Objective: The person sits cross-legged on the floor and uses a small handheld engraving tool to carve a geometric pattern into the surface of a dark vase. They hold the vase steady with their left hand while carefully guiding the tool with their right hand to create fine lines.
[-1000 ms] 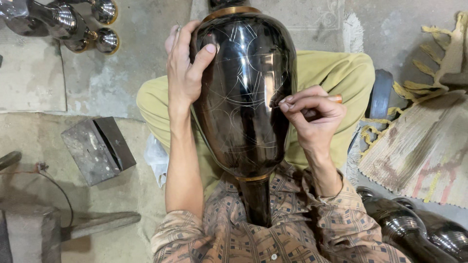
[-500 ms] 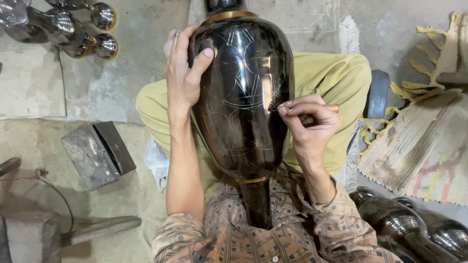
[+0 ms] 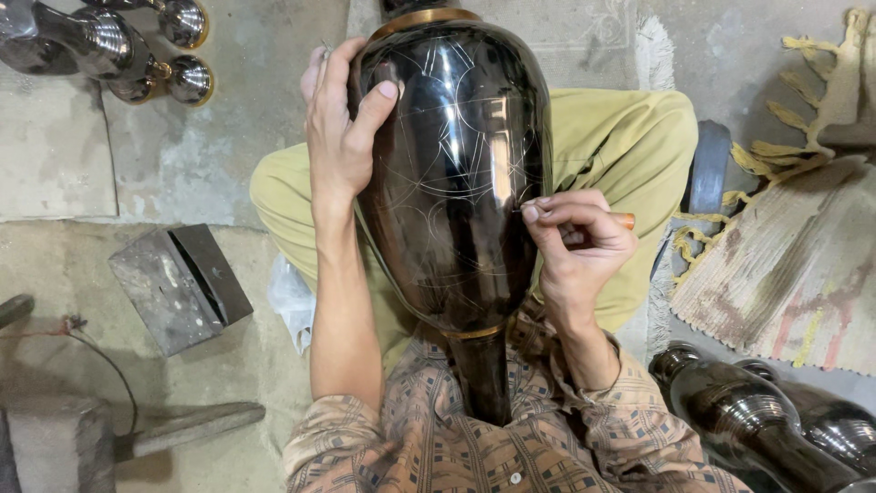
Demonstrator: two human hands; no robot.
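— What is being held, and where?

— A large glossy black metal vase with brass-coloured bands and fine scratched line patterns is laid across the lap, over the olive-green trousers. Its narrow end is pointed toward the patterned brown shirt, and its banded far end is turned away from the body.

— How is it gripped?

— The left hand is spread over the vase's upper left shoulder, with the fingers wrapped round the far side and the thumb pressed flat on the dark surface. The right hand is closed round a slim tool with an orange-brown handle; its fingertips are bunched together and set against the vase's right flank, where the engraved lines are seen. The tool's tip is hidden by the fingers.

— What is found around it?

— A grey metal block is seen on the concrete floor to the left. Shiny dark metal pieces with gold-toned rims are lying at the upper left. Two more dark vases are lying at the lower right, just below a fringed woven mat.
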